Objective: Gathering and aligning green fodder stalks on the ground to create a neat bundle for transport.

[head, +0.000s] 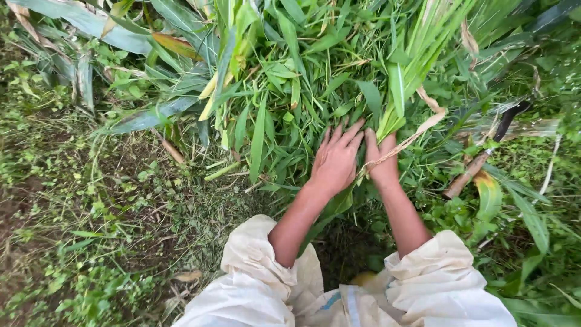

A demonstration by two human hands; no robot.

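Note:
A big heap of cut green grass and long leaves [302, 79] lies on the ground in front of me. My left hand [336, 158] rests flat on the heap, fingers spread and pressing the blades down. Right beside it, my right hand [381, 158] is closed around a pale dry strip [423, 128] that runs up and to the right over the bundle. Both forearms come out of rolled cream sleeves [260, 260] at the bottom of the view.
A dark-handled tool with a brown wooden shaft [484, 154] lies in the weeds to the right. Trampled grass and bare soil [91, 206] spread to the left. Broad maize-like leaves [121, 30] lie at the top left.

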